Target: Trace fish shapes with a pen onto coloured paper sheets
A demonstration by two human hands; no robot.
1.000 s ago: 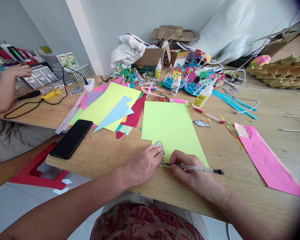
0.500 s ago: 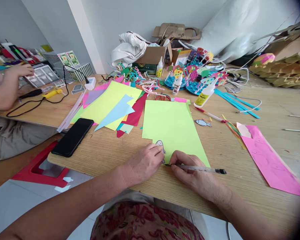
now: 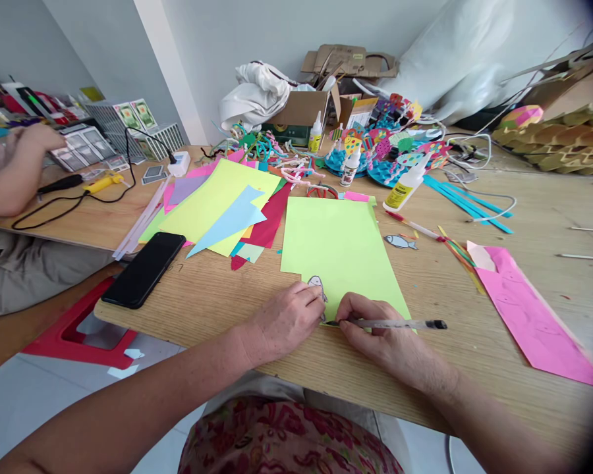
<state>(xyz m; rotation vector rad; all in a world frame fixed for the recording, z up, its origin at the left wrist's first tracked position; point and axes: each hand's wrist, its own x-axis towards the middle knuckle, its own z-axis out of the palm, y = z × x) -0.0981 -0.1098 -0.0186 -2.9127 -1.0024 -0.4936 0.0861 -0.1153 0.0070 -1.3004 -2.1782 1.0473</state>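
Note:
A gel pen with a dark end cap is pinched in my right hand, its tip at the near edge of a light green sheet of paper. My left hand presses a small grey paper fish cutout down on that sheet, fingers together; part of the cutout is hidden beneath them. The pen tip is right beside the cutout's lower end. Another paper fish cutout lies on the table, to the right of the sheet.
Coloured paper sheets and a black phone lie to the left. Glue bottles stand behind the green sheet, near blue craft pieces. Pink paper lies at right. Another person's arm rests at far left.
The pen's rear end has tipped slightly away from me, and my right hand has shifted a little the same way. My left hand stays on the cutout. The other person's hand moved slightly left.

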